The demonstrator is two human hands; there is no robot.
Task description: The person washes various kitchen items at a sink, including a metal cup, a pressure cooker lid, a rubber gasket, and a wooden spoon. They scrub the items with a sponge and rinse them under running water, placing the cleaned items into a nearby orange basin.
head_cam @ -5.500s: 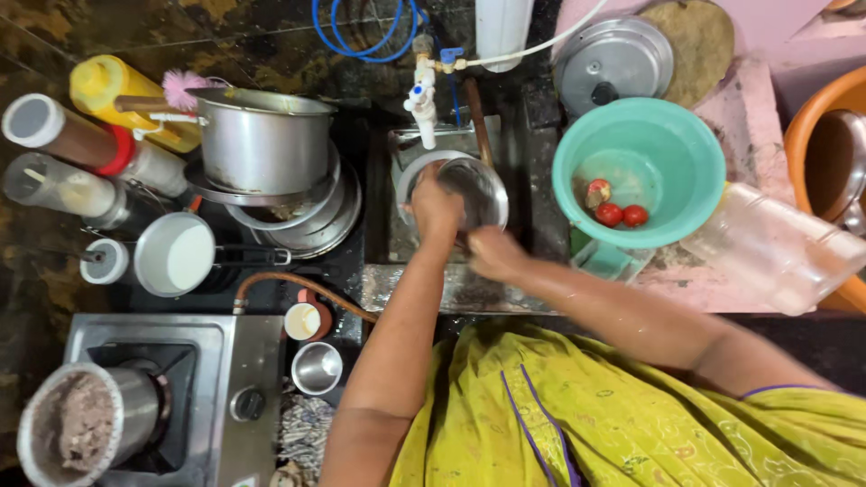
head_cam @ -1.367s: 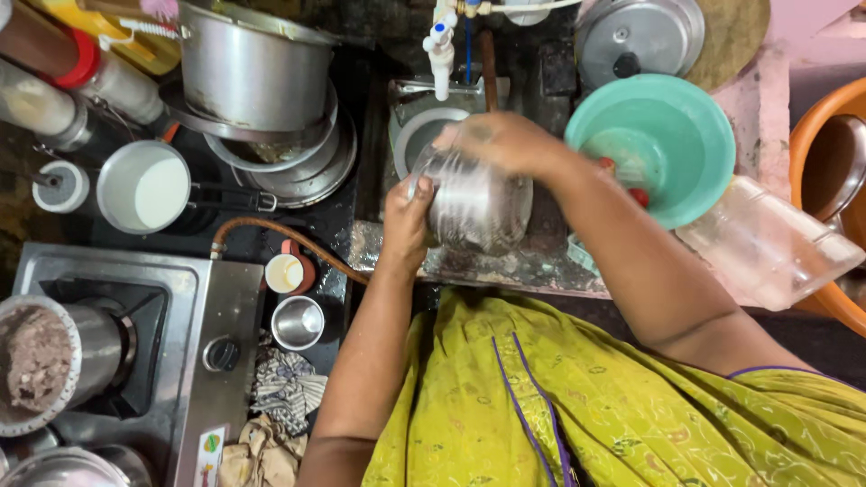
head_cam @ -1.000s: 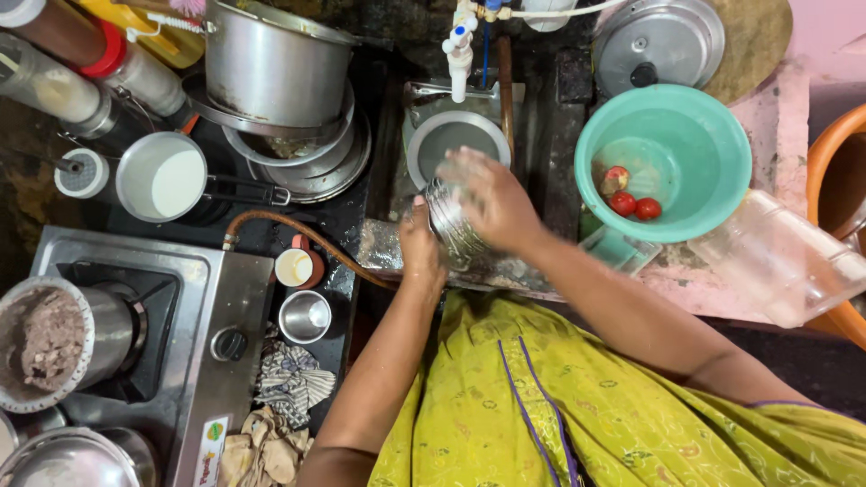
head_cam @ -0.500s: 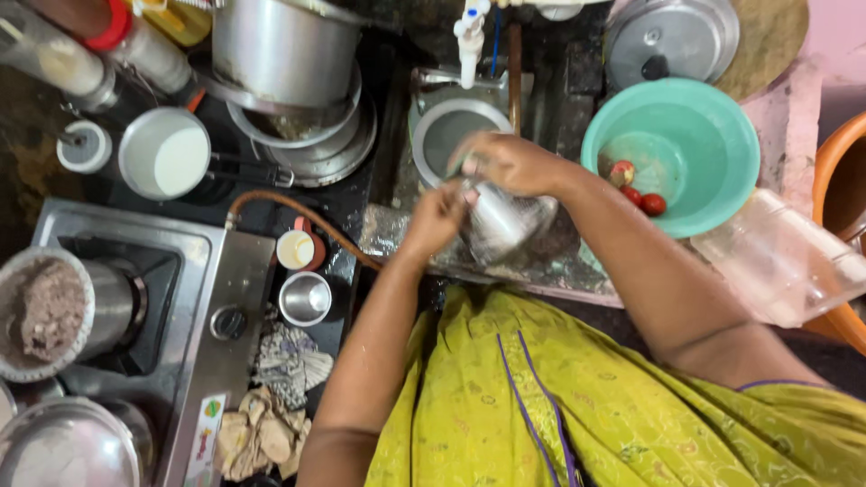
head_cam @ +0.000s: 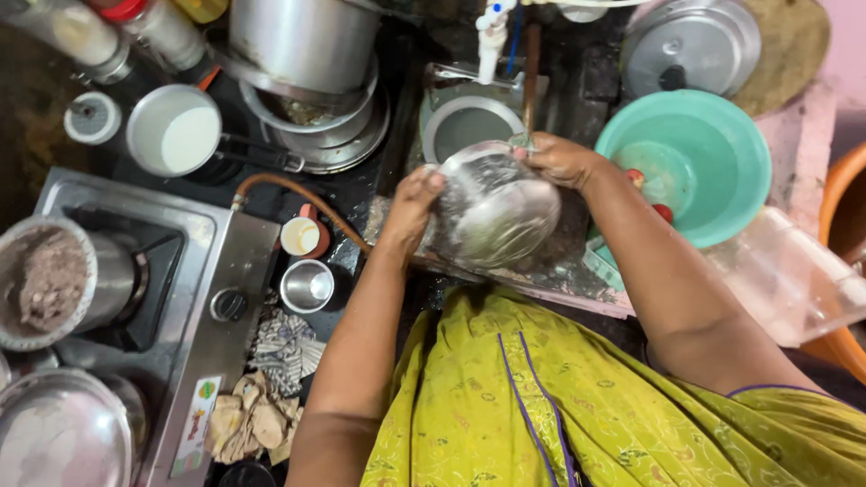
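Observation:
Both my hands hold a round steel pot (head_cam: pixel 501 209), tipped so its rounded bottom faces me, over the wet counter edge in front of a small sink. My left hand (head_cam: pixel 411 204) grips its left rim. My right hand (head_cam: pixel 557 157) holds the upper right rim. Just behind the pot a steel bowl (head_cam: pixel 469 124) sits in the sink under a white tap (head_cam: pixel 492 36).
A green basin (head_cam: pixel 713 153) with small red tomatoes is on the right, a clear plastic container (head_cam: pixel 794 280) beside it. Left: gas stove (head_cam: pixel 194 307) with a pot of brownish food (head_cam: pixel 50 280), small steel cups (head_cam: pixel 307 285), stacked steel vessels (head_cam: pixel 311 54), white-filled saucepan (head_cam: pixel 176 131).
The pot has come out of the sink toward me and been turned over between my hands, so its bottom now faces up. The view has drifted right.

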